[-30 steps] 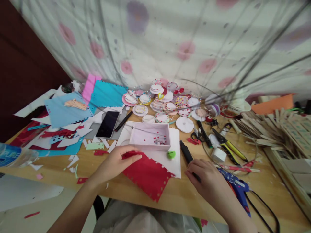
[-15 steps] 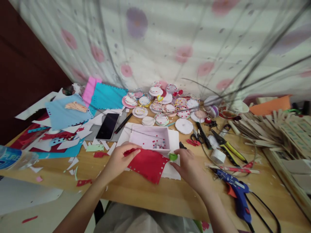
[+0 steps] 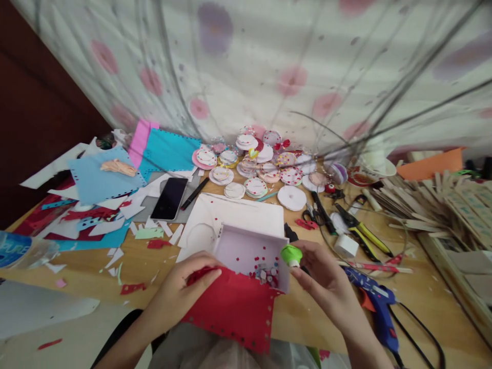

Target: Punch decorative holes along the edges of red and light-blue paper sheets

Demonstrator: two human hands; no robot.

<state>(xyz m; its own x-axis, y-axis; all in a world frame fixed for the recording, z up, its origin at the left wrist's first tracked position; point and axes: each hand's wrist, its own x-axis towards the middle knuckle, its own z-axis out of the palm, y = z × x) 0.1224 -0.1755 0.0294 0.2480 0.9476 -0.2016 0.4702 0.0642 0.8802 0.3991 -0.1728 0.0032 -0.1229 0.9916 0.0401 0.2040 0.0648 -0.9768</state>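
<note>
- The left hand [image 3: 190, 289] is closed in a pinch: its thumb lies on top of a red sheet [image 3: 234, 310] and the fingers are under it.
- The red sheet hangs in front of a pale lilac box [image 3: 240, 248] and covers a part of its near side; small holes run along its edges.
- The right hand [image 3: 323, 274] is half curled and has a small green tool [image 3: 291, 254] between thumb and fingers, just beside the right wall of the box.
- Inside the box, small red and pale bits [image 3: 267, 275] are gathered near the right corner.
- A white sheet [image 3: 246, 206] lies on the bench [image 3: 303, 323], behind the box.
- A blue glue gun [image 3: 380, 307] lies to the right.
</note>
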